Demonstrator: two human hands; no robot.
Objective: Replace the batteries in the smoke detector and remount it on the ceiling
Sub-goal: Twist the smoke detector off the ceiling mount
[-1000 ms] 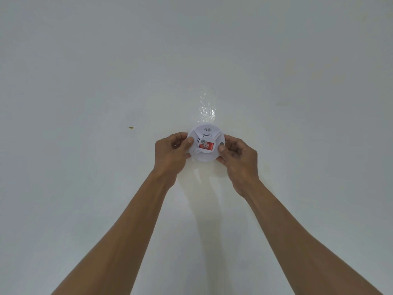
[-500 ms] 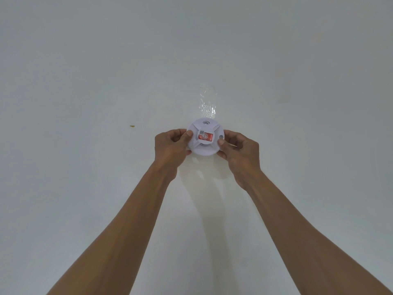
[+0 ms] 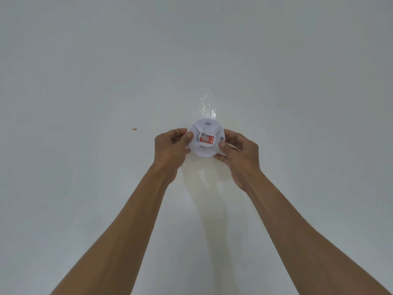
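Observation:
A round white smoke detector (image 3: 205,128) with a red sticker on its face is held up against the white ceiling (image 3: 106,71). My left hand (image 3: 170,149) grips its left rim, thumb on the face. My right hand (image 3: 239,154) grips its right rim, thumb near the small grey button. Both arms reach up from the bottom of the view. The detector's back and any mount behind it are hidden.
A crinkled strip of clear tape (image 3: 207,106) is stuck to the ceiling just above the detector. A small yellowish speck (image 3: 134,129) marks the ceiling to the left. Shadows of my arms fall on the ceiling below the detector.
The detector has shifted a little upward toward the tape and turned slightly, its red sticker now more level. Both hands kept their grip on the rim.

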